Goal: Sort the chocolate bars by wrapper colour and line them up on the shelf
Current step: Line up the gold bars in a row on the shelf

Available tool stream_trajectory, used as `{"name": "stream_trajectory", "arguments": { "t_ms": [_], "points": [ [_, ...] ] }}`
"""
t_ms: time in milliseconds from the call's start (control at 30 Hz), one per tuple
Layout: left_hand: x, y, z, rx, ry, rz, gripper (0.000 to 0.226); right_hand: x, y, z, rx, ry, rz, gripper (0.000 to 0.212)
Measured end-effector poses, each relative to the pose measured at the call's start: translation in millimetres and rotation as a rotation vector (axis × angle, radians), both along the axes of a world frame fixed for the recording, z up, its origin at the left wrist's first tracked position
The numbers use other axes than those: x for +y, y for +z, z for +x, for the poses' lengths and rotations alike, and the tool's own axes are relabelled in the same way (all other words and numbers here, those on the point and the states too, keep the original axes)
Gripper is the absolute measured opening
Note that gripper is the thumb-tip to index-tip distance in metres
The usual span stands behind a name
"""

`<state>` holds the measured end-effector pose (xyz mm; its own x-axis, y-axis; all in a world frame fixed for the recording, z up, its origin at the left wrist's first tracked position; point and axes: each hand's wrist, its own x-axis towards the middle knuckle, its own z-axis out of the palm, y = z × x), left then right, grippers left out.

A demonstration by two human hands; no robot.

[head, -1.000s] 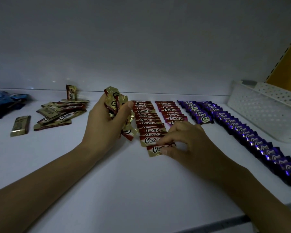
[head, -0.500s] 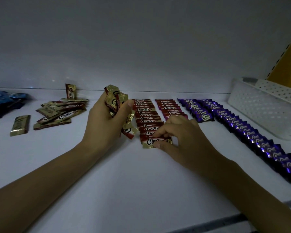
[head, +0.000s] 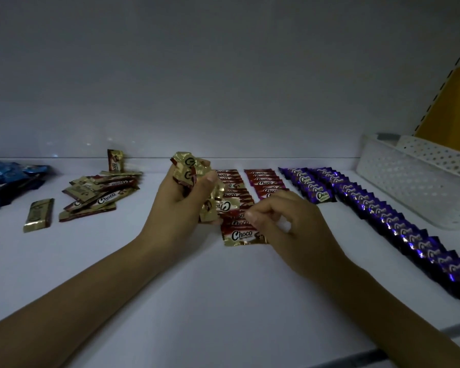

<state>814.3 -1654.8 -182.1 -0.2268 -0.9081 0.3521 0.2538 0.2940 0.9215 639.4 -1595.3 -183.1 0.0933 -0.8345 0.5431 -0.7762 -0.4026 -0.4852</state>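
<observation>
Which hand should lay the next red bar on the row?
Right. The right hand is free, fingertips at the red row's near end. The left hand is full, clutching the bundle of bars.

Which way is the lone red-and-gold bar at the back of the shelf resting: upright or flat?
Upright. The lone bar stands on end against the back wall, behind the loose pile of bars lying flat.

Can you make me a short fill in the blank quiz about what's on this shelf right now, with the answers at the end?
1. The left hand grips a bunch of ____-and-gold bars.
2. The rows nearest the white basket have ____ wrappers.
3. The wrappers at the far left edge are ____.
4. The right hand hovers at the near end of the ____ row.

Answers: red, purple, blue, red
</observation>
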Motion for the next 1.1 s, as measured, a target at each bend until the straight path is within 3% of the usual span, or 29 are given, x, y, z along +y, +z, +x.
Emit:
{"name": "stream_trajectory", "arguments": {
  "t_ms": [100,300,467,600,700,767,833,900,1000,1100],
  "points": [
    [2,2,-3,0.047,-0.120,0.065,0.033,3,6,5,-0.238,0.090,0.078,0.015],
    [9,8,-5,0.010,-0.276,0.010,0.037,3,11,-2,-0.345,0.093,0.092,0.016],
    [19,0,-11,-0.029,-0.347,0.032,0.035,3,6,-2,-0.295,0.039,0.072,0.028],
    [18,3,-12,-0.035,-0.318,-0.001,0.032,4,7,-3,-0.378,0.044,0.159,0.017],
    [20,5,-10,-0.041,-0.328,-0.022,0.032,5,8,-2,-0.287,0.095,0.193,0.019],
    [19,9,-9,-0.067,-0.305,-0.050,0.030,4,12,-2,-0.437,0.143,0.173,0.010],
    [17,10,-8,-0.070,-0.274,-0.047,0.034,4,17,-4,-0.745,0.202,0.183,0.006],
    [15,6,-9,-0.051,-0.254,0.005,0.037,3,18,-9,-0.861,0.144,0.186,0.003],
    [9,1,-6,-0.022,-0.182,0.051,0.028,2,19,-13,-0.816,0.075,0.164,0.014],
    [0,1,-1,-0.026,-0.051,0.029,0.018,9,16,-12,-0.504,0.133,0.154,0.025]
  ]
}}
